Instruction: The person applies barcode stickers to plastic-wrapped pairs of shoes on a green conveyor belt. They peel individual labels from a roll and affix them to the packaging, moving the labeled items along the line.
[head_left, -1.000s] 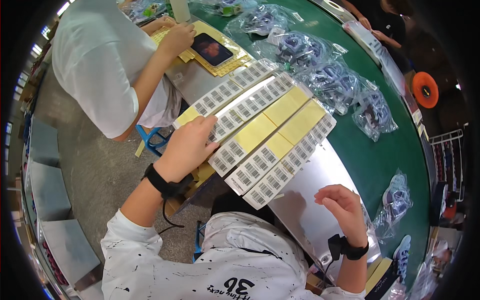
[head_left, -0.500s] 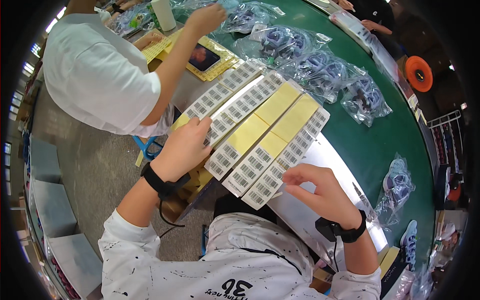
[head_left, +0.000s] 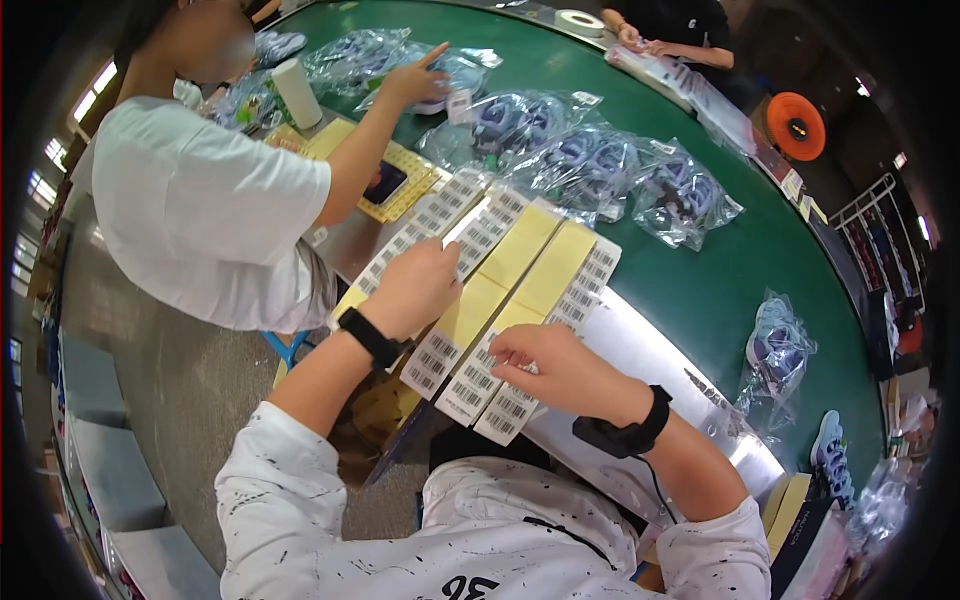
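Several long white strips of barcode labels (head_left: 432, 362) lie side by side in front of me, with bare yellow backing (head_left: 520, 245) showing along the middle ones. My left hand (head_left: 418, 285) rests on the strips at their left side. Its fingers are curled closed and point down, so whatever is in them is hidden. Over the near right part of the strips is my right hand (head_left: 565, 368), palm down. Its fingers are bent, with a gap between them and the thumb, and nothing shows in that gap. Black bands circle both wrists.
A co-worker in a white shirt (head_left: 215, 200) reaches over the green table (head_left: 690, 290) from the left. Bagged bluish shoes (head_left: 600, 165) lie along it. A phone (head_left: 385, 184) rests on yellow sheets. At right are a bagged shoe (head_left: 780, 345), a loose shoe (head_left: 830, 455) and an orange disc (head_left: 797, 127).
My right hand has moved left and inward over the label strips, and its fingers have drawn closer to the thumb. My left hand stays on the strips. The view has shifted.
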